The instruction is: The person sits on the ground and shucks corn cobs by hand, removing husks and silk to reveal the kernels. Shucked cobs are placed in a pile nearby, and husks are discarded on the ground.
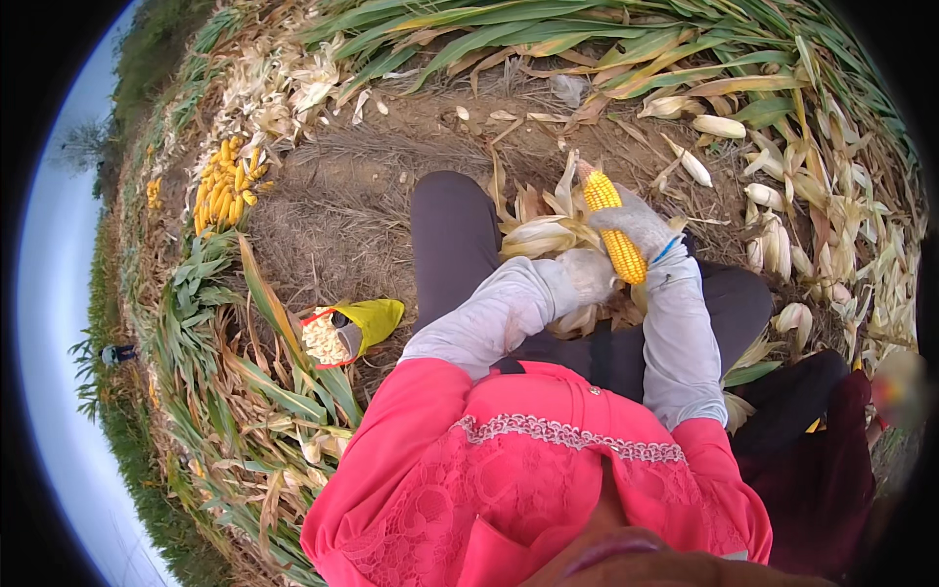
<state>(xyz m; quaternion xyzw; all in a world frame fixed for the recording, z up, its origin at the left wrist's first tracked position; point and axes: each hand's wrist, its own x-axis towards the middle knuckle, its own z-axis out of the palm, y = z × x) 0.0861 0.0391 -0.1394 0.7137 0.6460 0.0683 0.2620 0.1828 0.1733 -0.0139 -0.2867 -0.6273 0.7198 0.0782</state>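
Note:
My right hand [637, 221], in a pale work glove with a blue band at the wrist, grips a bare yellow corn cob [625, 257]. The cob is tilted, its stalk end pointing away from me. Just left of its lower part is my left hand [589, 276], also gloved, its fingers curled in. Whether it holds anything is hidden. Dry corn husks [541, 236] lie between my legs, beyond and under the left hand.
Unhusked ears [719, 126] and husks lie to the right. Cut green corn stalks [513, 29] stretch across the far side. Leftward are a heap of yellow cobs [226, 187] and a yellow bag [375, 321] with pale contents. Another person [807, 455] is close on the right.

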